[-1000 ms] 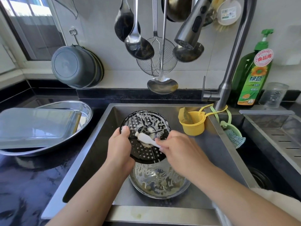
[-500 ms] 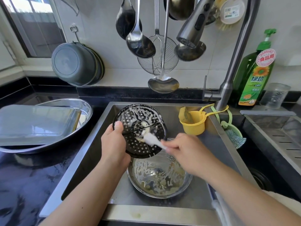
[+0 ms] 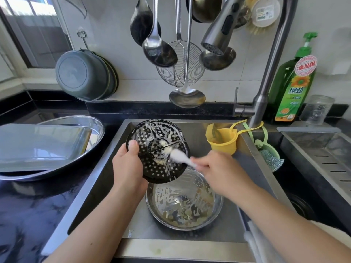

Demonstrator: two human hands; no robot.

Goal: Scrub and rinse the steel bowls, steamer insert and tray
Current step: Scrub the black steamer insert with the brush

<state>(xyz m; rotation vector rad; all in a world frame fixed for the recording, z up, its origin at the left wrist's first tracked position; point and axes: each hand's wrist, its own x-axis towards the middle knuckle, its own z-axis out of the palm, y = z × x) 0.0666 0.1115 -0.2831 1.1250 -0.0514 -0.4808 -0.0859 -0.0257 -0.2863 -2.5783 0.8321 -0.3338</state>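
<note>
- The left hand (image 3: 126, 164) grips the steamer insert (image 3: 157, 150) by its left rim, thumb on the perforated face, holding it tilted over the sink (image 3: 106, 168).
- The right hand (image 3: 214, 168) is closed around the handle of a white brush (image 3: 179, 155), whose head touches the insert's sudsy centre.
- The insert looks thin, stiff and light; soap probably makes it slippery, so the rim is the safest place to hold.
- A soapy steel bowl (image 3: 184, 204) sits in the sink directly below, rigid and likely slick too.
- The tray (image 3: 38, 143) lies upturned across a wide steel bowl (image 3: 95, 128) on the bench (image 3: 28, 209) at left, well apart.
</note>
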